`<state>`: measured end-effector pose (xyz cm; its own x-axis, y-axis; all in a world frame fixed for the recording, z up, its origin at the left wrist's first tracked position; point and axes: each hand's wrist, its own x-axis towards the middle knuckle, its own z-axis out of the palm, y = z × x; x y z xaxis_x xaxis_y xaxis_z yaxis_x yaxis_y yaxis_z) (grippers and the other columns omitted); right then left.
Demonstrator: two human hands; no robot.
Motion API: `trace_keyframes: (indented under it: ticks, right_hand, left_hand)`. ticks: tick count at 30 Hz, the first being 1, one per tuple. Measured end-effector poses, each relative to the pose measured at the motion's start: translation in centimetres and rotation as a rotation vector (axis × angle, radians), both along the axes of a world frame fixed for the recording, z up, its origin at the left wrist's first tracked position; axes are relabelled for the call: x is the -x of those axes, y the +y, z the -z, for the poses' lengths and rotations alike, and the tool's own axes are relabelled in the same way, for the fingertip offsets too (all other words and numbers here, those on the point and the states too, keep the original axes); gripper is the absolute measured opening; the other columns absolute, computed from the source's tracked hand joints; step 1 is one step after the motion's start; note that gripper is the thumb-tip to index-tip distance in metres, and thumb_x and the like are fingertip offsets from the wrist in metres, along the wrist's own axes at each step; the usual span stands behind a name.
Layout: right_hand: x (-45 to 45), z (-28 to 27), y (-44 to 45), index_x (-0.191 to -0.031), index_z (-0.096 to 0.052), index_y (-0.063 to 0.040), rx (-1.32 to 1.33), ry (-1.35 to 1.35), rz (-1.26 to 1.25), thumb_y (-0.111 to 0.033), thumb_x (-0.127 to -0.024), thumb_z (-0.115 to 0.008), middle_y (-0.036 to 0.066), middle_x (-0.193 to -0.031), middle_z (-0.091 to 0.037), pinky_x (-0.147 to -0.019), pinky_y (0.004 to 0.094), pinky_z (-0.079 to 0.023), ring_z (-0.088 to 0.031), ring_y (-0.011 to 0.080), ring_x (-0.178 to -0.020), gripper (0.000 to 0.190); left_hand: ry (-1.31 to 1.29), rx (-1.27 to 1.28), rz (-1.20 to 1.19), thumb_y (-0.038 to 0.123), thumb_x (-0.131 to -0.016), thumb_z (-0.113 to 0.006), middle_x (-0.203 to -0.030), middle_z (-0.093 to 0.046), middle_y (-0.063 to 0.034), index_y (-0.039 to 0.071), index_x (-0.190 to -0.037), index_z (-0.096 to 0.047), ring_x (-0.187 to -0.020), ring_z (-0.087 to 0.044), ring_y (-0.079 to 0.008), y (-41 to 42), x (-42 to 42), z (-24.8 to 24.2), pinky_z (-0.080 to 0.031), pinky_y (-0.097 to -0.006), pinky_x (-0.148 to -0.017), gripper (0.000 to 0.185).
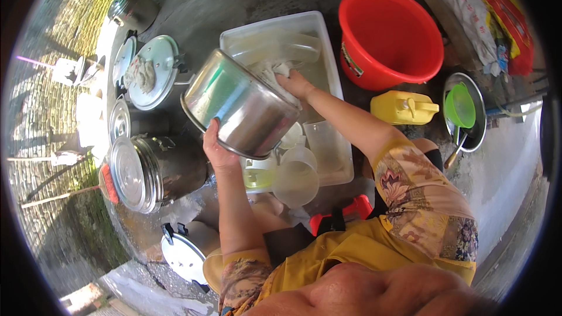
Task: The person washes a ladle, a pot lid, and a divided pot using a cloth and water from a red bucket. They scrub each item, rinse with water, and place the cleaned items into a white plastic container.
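Observation:
A stainless steel pot (246, 105) is tilted above a translucent plastic tub (336, 74) of water. My left hand (218, 145) grips the pot by its near-left rim, with the thumb on the outside wall. A pale wet cloth (281, 77) lies against the pot's far side, and my right hand (295, 84) is closed on it. Under and beside the pot, a clear plastic jug (296, 177) and a translucent container (324, 140) stand at the tub's near part. Another clear container (298, 47) lies on its side at the tub's far end.
A large red bucket (390, 37), a yellow jerrycan (401, 108) and a metal basin (479, 127) with a green plastic scoop (460, 104) stand at right. Lidded metal pots (175, 166) line the left; a grey cloth (139, 74) lies on one lid (162, 59). A broom (109, 183) is farther left.

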<state>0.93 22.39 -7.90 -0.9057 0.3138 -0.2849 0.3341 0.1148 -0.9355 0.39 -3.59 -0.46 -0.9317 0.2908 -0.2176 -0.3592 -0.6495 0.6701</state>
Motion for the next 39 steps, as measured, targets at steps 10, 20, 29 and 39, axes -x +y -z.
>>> trace_keyframes:
  ticks: [10,20,29,39]
  right_hand:
    - [-5.8,-4.8,16.4,-0.117,-0.060,-0.003,0.096,0.260,0.416,-0.027,-0.091,-0.058,0.009,-0.101,-0.066,-0.073,0.0335,-0.055,-0.063,0.0191,-0.091,0.036]
    - [-10.9,-4.2,27.8,-0.132,-0.049,0.000,0.892,0.032,0.475,-0.035,-0.095,-0.049,0.019,-0.135,-0.051,-0.100,0.0493,-0.043,-0.052,0.0372,-0.120,0.051]
    - [-9.6,-7.9,30.1,-0.132,-0.055,-0.009,-0.336,0.002,0.674,-0.052,-0.089,-0.053,0.013,-0.130,-0.058,-0.098,0.0439,-0.043,-0.050,0.0270,-0.125,0.060]
    - [-5.5,-13.0,18.2,-0.141,-0.041,-0.003,0.616,0.258,-0.149,-0.026,-0.095,-0.053,0.015,-0.139,-0.049,-0.103,0.0400,-0.041,-0.047,0.0276,-0.127,0.052]
  left_hand:
    - [0.031,0.065,0.132,0.015,-0.094,-0.059,-0.108,-0.065,-0.0100,-0.004,-0.113,-0.059,-0.096,-0.064,-0.0220,6.1,0.0,-1.4,-0.053,-0.0379,-0.083,0.026]
    - [-0.227,0.309,0.121,0.010,-0.095,-0.055,-0.112,-0.061,-0.0128,-0.001,-0.118,-0.053,-0.101,-0.061,-0.0287,18.6,4.0,-1.9,-0.050,-0.0442,-0.090,0.026]
    - [-0.383,0.453,0.115,0.023,-0.096,-0.050,-0.125,-0.056,-0.0136,0.004,-0.123,-0.051,-0.106,-0.058,-0.0336,25.6,6.8,-1.1,-0.048,-0.0541,-0.090,0.033]
    - [-0.378,0.244,0.080,0.017,-0.098,-0.047,-0.136,-0.049,-0.0156,0.002,-0.129,-0.048,-0.118,-0.053,-0.0319,25.1,6.5,0.6,-0.044,-0.0514,-0.099,0.034]
